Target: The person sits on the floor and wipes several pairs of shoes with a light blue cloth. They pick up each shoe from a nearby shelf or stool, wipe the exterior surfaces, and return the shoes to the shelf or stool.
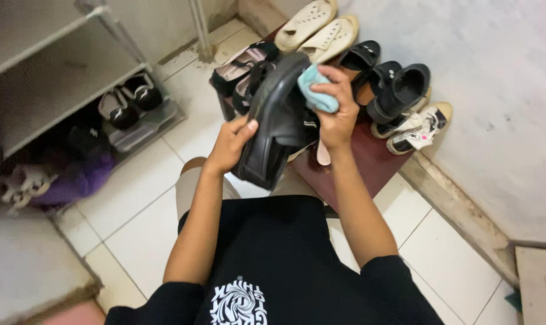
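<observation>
- My left hand grips a black slip-on shoe by its side edge, holding it up in front of me, tilted with one end down toward my lap and the other up toward the shoe pile.
- My right hand is clenched on a small light-blue cloth, pressed against the upper part of that shoe (the cloth is bunched, so only a fold of it shows).
- The shoe looks smooth, dull black, with a thick curved rim.
- Behind it lies a dark red low platform on the white tiled floor, carrying a pair of cream sneakers, black sandals, a white patterned sneaker and a pink-lined strappy pair, partly hidden by the shoe I hold.
- To my left stands a grey metal shoe rack; its lowest shelf holds black-and-white flats and a purple bundle.
</observation>
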